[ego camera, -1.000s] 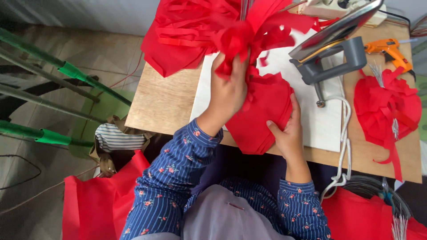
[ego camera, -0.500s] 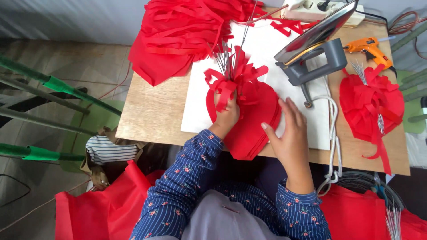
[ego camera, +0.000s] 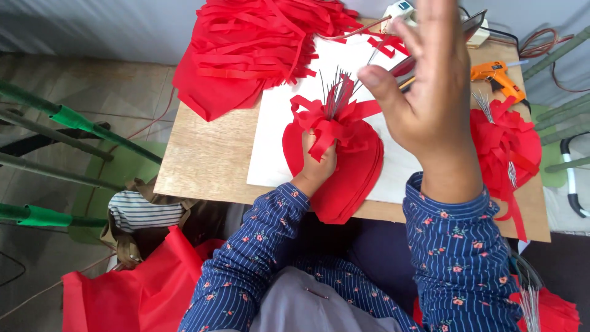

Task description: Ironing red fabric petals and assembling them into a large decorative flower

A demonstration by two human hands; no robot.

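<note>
From the head camera, looking straight down, the person's left hand sits just below the middle of the frame, fingers closed tight around the gathered neck of a red fabric bundle. That bundle is a stack of rounded red pieces, lying on a white sheet and hanging a little over the near edge of the wooden table. Thin metal wires stick up out of the pinched top, with red strips curling around them.

The right hand is raised high toward the camera in the upper right of the frame, fingers spread apart and holding nothing; it blocks part of the table behind it. Both sleeves are dark blue with stripes and small flowers.

In the upper middle of the frame a big heap of red strips covers the far side of the table. At the right, an orange glue gun lies near the far edge, and just below it a finished red bow rests with wires poking out. In the lower left of the frame, red cloth lies on the floor beside a striped bag, and green poles slant across the left edge.
</note>
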